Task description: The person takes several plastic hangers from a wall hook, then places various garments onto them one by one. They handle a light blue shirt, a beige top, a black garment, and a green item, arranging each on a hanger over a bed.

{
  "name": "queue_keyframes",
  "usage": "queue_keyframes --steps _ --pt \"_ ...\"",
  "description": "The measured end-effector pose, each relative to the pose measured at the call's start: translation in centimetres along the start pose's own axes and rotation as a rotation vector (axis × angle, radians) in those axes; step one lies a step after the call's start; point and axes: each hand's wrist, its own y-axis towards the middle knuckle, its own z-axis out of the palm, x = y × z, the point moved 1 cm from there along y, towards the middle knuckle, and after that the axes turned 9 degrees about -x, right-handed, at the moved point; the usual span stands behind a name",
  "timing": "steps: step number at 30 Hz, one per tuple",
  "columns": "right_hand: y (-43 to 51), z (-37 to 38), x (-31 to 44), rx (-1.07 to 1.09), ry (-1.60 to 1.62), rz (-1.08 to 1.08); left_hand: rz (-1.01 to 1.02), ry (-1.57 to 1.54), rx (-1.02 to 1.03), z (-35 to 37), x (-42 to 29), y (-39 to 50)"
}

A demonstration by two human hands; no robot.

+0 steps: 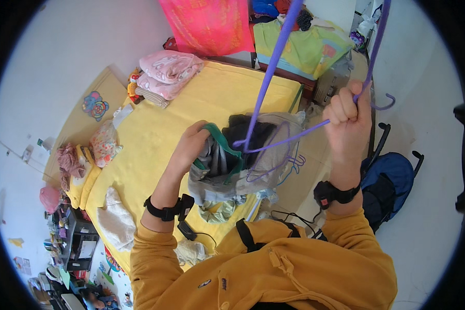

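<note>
My left hand (192, 145) grips the edge of a grey garment (217, 184) with a green trimmed opening. My right hand (348, 108), raised to the right, holds a purple clothes hanger (271, 73) close to its hook. One corner of that hanger appears at the garment's opening; how far it reaches inside I cannot tell. Behind the garment lie dark cloth (238, 126) and more grey clothing (281, 155). A second purple hanger (266, 169) rests on this clothing, with further hanger hooks at its right side.
A bed with a yellow sheet (155, 143) spreads before me, bearing a folded pink blanket (170, 71) and a white cloth (116, 223). To the right stands a blue stroller (389, 190). Black cables (294, 217) hang near my waist. A person (99, 300) is at the lower left.
</note>
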Motion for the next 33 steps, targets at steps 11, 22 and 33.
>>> queue_keyframes --steps 11,22,33 --pt "2.4 0.6 -10.4 0.387 -0.270 0.355 0.070 0.313 0.136 -2.2 -5.4 -1.5" --pt "1.0 2.6 -14.1 0.621 -0.400 0.585 0.076 -0.110 0.377 -3.1 -7.4 -3.0" --pt "2.6 3.3 -7.6 0.513 -0.979 0.476 0.340 0.213 0.396 -8.2 -5.6 -2.8"
